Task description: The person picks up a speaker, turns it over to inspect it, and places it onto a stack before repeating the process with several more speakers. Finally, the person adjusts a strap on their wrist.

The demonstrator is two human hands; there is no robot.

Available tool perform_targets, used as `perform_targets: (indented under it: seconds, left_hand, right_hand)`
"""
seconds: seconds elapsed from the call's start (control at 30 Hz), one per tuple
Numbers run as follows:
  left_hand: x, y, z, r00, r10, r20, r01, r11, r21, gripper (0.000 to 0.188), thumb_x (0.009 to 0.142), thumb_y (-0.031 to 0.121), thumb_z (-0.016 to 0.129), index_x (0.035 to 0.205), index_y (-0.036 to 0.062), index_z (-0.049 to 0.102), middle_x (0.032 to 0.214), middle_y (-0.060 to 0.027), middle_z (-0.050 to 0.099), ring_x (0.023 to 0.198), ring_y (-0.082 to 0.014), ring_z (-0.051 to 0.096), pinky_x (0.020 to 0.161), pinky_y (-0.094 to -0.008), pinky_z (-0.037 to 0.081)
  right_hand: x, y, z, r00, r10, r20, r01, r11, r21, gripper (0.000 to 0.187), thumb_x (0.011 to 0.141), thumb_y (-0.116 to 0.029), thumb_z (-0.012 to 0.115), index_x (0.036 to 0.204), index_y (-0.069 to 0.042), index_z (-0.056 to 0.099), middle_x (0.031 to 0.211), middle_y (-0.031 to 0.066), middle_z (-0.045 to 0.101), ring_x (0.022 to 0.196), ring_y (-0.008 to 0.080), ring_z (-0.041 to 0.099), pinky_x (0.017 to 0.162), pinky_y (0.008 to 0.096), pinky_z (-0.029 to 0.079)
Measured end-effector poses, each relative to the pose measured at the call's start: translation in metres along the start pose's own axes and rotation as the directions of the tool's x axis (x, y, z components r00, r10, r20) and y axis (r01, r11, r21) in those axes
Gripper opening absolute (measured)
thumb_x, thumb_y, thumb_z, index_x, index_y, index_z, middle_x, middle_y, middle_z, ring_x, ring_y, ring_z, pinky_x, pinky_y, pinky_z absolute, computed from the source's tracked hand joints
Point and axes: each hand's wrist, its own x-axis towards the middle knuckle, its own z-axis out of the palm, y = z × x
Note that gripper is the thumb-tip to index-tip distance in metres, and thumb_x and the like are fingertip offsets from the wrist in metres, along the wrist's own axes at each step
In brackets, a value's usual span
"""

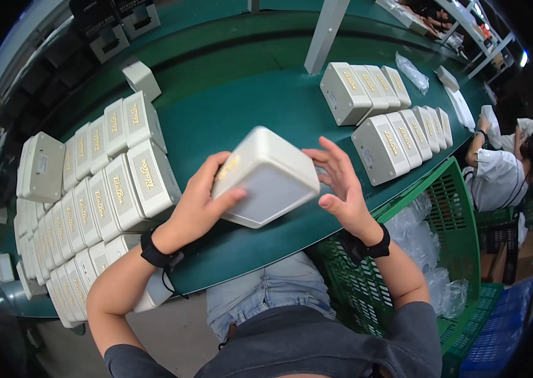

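Observation:
My left hand (198,196) grips a white boxy device (269,189) with rounded corners, its thumb pressed on a pale grey panel. The device is tilted above the table, and part of its gold lettering shows beside my fingers. On its other side, my right hand (349,195) has its fingers spread, with the fingertips close to the casing; whether they touch it I cannot tell. Rows of similar white devices (118,195) with gold lettering stand packed together at the left. Two shorter rows of the same kind (383,148) stand at the right.
The green table (216,107) carries a metal post (327,38) at its far side. A green crate (468,220) with clear plastic bags (414,233) stands by my right arm. Beyond it sits another person (499,170). A clear bag (412,72) lies at the far right.

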Motion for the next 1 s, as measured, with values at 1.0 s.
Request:
perform_targets:
  seconds: [1.0]
  left_hand:
    - [0.006, -0.001, 0.007, 0.855, -0.349, 0.384, 0.517, 0.505, -0.691, 0.066, 0.095, 0.054, 0.019, 0.139, 0.0051, 0.021, 0.127, -0.0184, 0.046, 0.104, -0.0296, 0.058, 0.075, -0.0427, 0.056]
  right_hand:
    - [-0.025, 0.005, 0.032, 0.991, 0.048, 0.126, 0.003, 0.927, -0.374, 0.078, 0.076, -0.009, 0.072, 0.139, 0.0, 0.028, 0.089, 0.011, 0.063, 0.078, 0.0148, 0.062, 0.064, 0.0248, 0.049]
